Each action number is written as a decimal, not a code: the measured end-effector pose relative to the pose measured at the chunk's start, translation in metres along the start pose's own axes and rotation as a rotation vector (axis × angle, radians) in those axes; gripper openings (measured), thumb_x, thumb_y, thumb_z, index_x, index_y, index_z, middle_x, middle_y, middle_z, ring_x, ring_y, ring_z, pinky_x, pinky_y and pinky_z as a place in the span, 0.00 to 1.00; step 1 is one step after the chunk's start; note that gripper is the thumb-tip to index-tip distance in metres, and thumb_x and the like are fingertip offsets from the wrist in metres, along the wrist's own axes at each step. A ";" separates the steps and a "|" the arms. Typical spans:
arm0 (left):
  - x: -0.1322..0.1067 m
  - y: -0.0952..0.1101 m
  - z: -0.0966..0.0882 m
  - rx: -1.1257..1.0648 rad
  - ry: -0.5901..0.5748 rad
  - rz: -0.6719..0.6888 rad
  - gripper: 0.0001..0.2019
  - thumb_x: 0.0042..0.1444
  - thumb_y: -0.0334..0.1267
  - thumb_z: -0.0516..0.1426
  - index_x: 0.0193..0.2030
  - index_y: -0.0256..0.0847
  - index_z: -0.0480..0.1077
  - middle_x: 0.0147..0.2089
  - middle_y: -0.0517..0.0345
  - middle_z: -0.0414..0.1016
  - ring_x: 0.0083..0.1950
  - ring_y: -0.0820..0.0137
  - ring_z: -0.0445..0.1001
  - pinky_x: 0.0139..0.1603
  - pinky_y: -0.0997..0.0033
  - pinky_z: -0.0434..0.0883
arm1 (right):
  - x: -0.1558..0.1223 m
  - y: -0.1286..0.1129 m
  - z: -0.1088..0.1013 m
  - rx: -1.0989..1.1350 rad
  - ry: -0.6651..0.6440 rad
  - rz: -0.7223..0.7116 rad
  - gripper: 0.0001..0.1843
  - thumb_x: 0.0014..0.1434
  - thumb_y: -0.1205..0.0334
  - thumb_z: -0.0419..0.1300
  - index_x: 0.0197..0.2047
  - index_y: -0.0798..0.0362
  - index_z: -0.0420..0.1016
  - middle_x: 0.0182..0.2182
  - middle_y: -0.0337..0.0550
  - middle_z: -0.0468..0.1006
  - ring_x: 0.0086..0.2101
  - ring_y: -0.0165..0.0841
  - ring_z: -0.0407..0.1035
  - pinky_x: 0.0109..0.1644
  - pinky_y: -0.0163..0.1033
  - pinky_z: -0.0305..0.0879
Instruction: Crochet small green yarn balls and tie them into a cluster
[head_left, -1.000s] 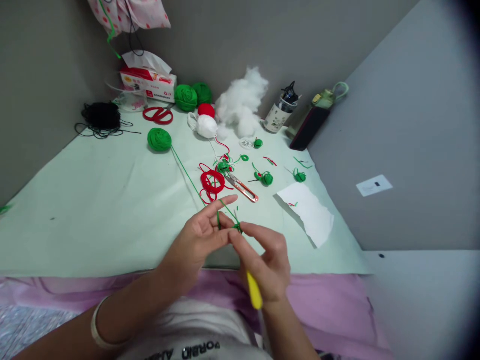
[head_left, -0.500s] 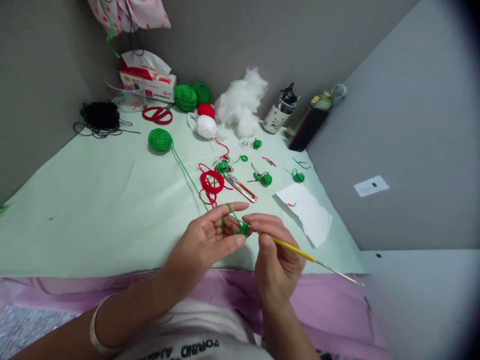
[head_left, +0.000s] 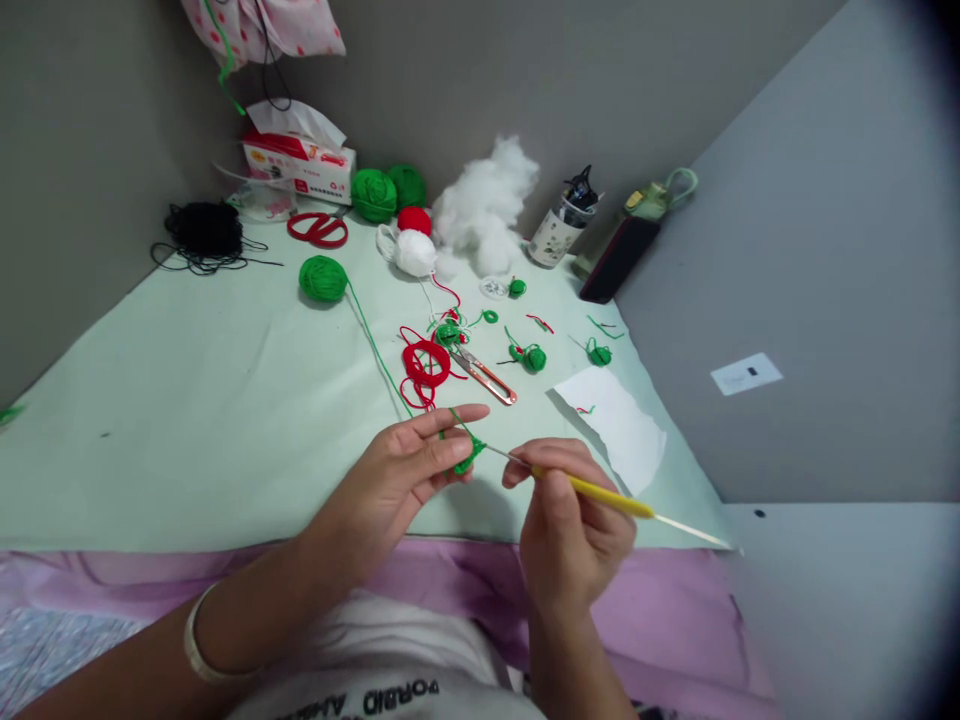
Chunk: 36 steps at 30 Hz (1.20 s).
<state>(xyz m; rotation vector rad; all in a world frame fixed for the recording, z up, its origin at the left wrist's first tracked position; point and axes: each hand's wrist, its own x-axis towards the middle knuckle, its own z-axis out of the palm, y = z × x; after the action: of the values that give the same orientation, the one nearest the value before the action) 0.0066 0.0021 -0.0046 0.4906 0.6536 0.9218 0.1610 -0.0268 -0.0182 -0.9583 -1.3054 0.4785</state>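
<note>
Between thumb and fingers, my left hand (head_left: 401, 465) pinches a small green crochet piece (head_left: 470, 455). Green yarn loops over its outstretched index finger and runs back to a green yarn ball (head_left: 323, 279) on the table. My right hand (head_left: 574, 510) grips a crochet hook (head_left: 611, 496) by its yellow handle, closed like a pen hold. The hook's thin metal tip reaches left to the edge of the green piece. A second metal end sticks out of the handle toward the lower right.
Beyond my hands lie a coil of red yarn (head_left: 426, 363), thread snips (head_left: 491, 380) and small green crocheted pieces (head_left: 533, 358). A torn white paper (head_left: 619, 425) is at right. Farther back are red-handled scissors (head_left: 318, 230), white stuffing (head_left: 487, 205), a pen cup (head_left: 559, 235) and a tissue box (head_left: 300, 168).
My right hand has drawn the hook to the right, away from my left hand. My left thumb has shifted up over the green piece, which has turned and moved slightly left.
</note>
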 end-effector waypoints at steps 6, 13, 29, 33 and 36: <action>-0.002 -0.009 0.005 0.159 0.066 0.188 0.26 0.53 0.35 0.69 0.59 0.44 0.76 0.36 0.62 0.73 0.39 0.73 0.71 0.46 0.72 0.68 | -0.004 0.001 0.002 -0.106 -0.095 -0.003 0.13 0.68 0.69 0.57 0.46 0.47 0.81 0.36 0.43 0.78 0.33 0.33 0.74 0.34 0.40 0.74; 0.000 -0.006 0.001 -0.056 -0.024 -0.097 0.20 0.54 0.37 0.69 0.55 0.39 0.79 0.37 0.57 0.74 0.37 0.74 0.70 0.44 0.72 0.70 | -0.008 0.009 0.002 -0.286 -0.042 -0.201 0.16 0.65 0.72 0.59 0.49 0.45 0.82 0.37 0.43 0.80 0.37 0.35 0.75 0.38 0.42 0.74; -0.003 -0.011 0.004 0.070 -0.023 0.070 0.28 0.50 0.29 0.70 0.59 0.46 0.76 0.38 0.60 0.75 0.44 0.72 0.72 0.51 0.71 0.70 | -0.009 0.000 0.005 -0.274 -0.021 -0.182 0.19 0.65 0.75 0.59 0.51 0.44 0.82 0.43 0.44 0.83 0.43 0.37 0.77 0.43 0.45 0.76; -0.002 -0.008 0.001 0.064 -0.036 0.046 0.24 0.51 0.30 0.69 0.56 0.46 0.78 0.38 0.61 0.74 0.45 0.72 0.72 0.54 0.70 0.68 | -0.003 0.004 0.002 -0.007 -0.024 0.073 0.10 0.67 0.67 0.60 0.44 0.47 0.83 0.36 0.44 0.82 0.37 0.36 0.76 0.38 0.42 0.75; -0.003 -0.006 0.000 0.104 -0.016 0.016 0.24 0.53 0.33 0.68 0.58 0.45 0.77 0.39 0.59 0.73 0.44 0.70 0.71 0.53 0.69 0.66 | 0.002 0.006 0.001 0.164 -0.064 0.246 0.09 0.68 0.61 0.59 0.41 0.51 0.82 0.34 0.45 0.82 0.31 0.32 0.75 0.34 0.39 0.75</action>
<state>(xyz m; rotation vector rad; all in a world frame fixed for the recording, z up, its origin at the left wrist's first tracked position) 0.0088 -0.0035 -0.0082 0.5956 0.6863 0.9009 0.1621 -0.0218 -0.0217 -0.9759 -1.1898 0.7995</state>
